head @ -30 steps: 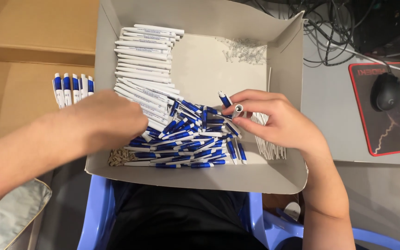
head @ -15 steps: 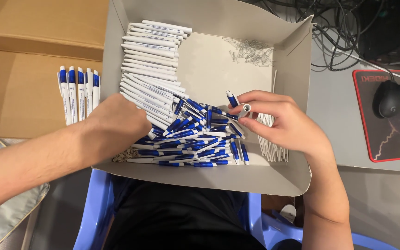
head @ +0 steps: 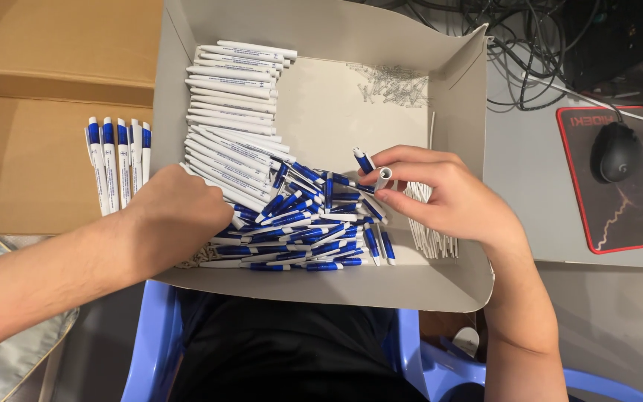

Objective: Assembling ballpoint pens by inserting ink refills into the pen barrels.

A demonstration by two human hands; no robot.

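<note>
left hand [head: 176, 216] curled into pen pile [head: 299, 223] | right hand [head: 440, 197] pinching white barrel [head: 383, 179] | both inside grey box [head: 321, 286] | refills [head: 429, 223] beside right hand

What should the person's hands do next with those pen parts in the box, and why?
Probably the left hand should lift a white barrel from the stack and bring it to the right hand, which already pinches a blue and white pen piece over the grey box; the left fingers are down among the parts.

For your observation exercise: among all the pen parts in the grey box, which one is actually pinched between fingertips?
The white pen barrel in the right hand, held above the heap of blue-and-white pen parts. The others lie loose or stacked.
</note>
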